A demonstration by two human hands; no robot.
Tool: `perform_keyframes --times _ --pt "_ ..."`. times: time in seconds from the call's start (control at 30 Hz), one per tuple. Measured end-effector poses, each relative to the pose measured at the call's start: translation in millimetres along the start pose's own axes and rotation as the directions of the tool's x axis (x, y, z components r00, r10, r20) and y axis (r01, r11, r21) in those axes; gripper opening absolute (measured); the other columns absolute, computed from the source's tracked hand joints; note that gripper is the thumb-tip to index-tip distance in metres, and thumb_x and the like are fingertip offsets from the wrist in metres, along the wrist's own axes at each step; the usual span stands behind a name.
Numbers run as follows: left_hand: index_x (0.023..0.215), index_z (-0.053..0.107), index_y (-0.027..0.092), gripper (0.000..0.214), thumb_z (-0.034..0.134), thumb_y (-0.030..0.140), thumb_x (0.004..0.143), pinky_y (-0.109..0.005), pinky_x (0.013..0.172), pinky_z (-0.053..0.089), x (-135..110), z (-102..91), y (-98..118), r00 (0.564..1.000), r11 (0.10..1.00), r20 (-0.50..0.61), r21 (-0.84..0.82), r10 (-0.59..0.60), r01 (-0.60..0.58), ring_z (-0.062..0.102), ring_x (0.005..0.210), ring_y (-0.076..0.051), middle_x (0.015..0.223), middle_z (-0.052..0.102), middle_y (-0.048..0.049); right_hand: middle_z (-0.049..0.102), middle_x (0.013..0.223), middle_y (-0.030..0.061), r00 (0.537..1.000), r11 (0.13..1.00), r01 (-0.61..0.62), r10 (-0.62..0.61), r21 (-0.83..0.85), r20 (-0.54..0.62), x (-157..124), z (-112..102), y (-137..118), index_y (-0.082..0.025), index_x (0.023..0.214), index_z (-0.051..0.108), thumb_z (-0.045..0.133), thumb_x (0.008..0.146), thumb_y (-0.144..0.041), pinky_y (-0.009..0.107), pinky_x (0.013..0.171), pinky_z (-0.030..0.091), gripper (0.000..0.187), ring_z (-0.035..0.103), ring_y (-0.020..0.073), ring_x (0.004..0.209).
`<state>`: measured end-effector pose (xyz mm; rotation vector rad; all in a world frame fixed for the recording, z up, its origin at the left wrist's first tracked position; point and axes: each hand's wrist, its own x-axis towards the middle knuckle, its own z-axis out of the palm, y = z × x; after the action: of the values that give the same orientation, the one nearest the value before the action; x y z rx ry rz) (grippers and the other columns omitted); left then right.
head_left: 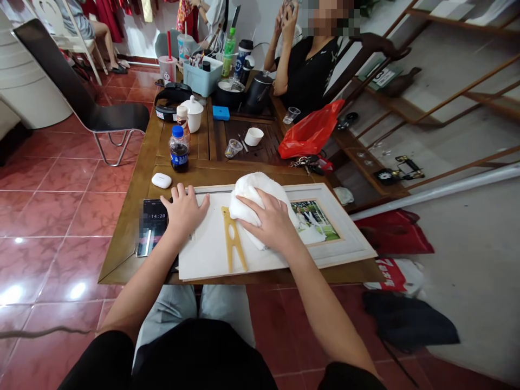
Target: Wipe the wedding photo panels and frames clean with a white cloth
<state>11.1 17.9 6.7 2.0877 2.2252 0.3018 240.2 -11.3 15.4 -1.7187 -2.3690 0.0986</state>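
My left hand (pixel 187 210) lies flat with spread fingers at the left end of a pale board (pixel 207 246) on the table. My right hand (pixel 271 219) is closed over a bunched white cloth (pixel 260 187), which rests on the board. Just left of the cloth lies a yellow A-shaped piece (pixel 231 244). A wedding photo (pixel 314 219) with a pale border shows at the right, partly covered by the cloth. Beside my left hand is a phone (pixel 152 230) with its screen lit.
A white earbud case (pixel 161 180) and a dark drink bottle (pixel 179 149) stand beyond my left hand. Farther back are a lidded white cup (pixel 193 115), a small white bowl (pixel 254 136), a red plastic bag (pixel 309 132) and keys (pixel 304 162). Across the table sits a person (pixel 306 76).
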Motion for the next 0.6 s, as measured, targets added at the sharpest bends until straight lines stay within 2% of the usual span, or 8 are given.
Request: perform_keyframes --times 0.1,0.27,0.4,0.5,0.6 --pt "0.132 0.058 0.017 0.055 0.033 0.056 0.103 -0.071 0.110 0.036 0 0.1 0 1.000 1.000 0.012 -0.003 0.006 -0.006 0.050 0.136 -0.042 0.145 0.056 -0.0247 0.042 0.161 0.0145 0.999 0.999 0.046 -0.046 -0.003 -0.023 -18 0 0 -0.034 0.152 0.054 0.056 0.099 -0.051 0.058 0.113 0.037 0.056 0.044 0.0370 0.142" --pt "0.131 0.060 0.017 0.055 0.031 0.055 0.103 -0.071 0.109 0.037 0 -0.9 1 1.000 1.000 0.016 0.001 0.012 -0.012 0.050 0.135 -0.043 0.144 0.057 -0.0243 0.043 0.158 0.0141 0.988 0.990 0.138 -0.139 -0.014 -0.065 -72 1 0 -0.034 0.152 0.054 0.057 0.097 -0.049 0.056 0.111 0.038 0.057 0.045 0.0355 0.140" --pt "0.128 0.060 0.015 0.055 0.032 0.054 0.103 -0.065 0.110 0.038 -1 -2.0 2 0.999 0.999 0.008 0.007 0.038 -0.038 0.052 0.132 -0.042 0.139 0.060 -0.0241 0.044 0.156 0.0137 0.982 0.987 0.146 -0.152 -0.060 -0.113 -105 3 -6 -0.034 0.149 0.057 0.056 0.096 -0.049 0.057 0.110 0.038 0.054 0.047 0.0373 0.136" --pt "0.126 0.061 0.013 0.054 0.033 0.054 0.104 -0.062 0.109 0.039 0 -2.5 2 0.999 0.999 0.010 0.000 0.052 -0.052 0.054 0.130 -0.041 0.134 0.062 -0.0242 0.045 0.155 0.0133 0.982 0.991 0.115 -0.125 -0.076 -0.139 -108 4 -13 -0.035 0.148 0.058 0.055 0.097 -0.050 0.056 0.107 0.039 0.053 0.049 0.0377 0.134" --pt "0.125 0.060 0.012 0.054 0.033 0.053 0.103 -0.062 0.108 0.040 0 -2.5 3 0.999 0.999 0.015 0.011 0.045 -0.046 0.054 0.129 -0.041 0.134 0.061 -0.0245 0.046 0.155 0.0128 0.990 0.998 0.042 -0.049 -0.054 -0.132 -91 5 -16 -0.036 0.148 0.058 0.054 0.098 -0.050 0.056 0.108 0.039 0.052 0.049 0.0369 0.134"
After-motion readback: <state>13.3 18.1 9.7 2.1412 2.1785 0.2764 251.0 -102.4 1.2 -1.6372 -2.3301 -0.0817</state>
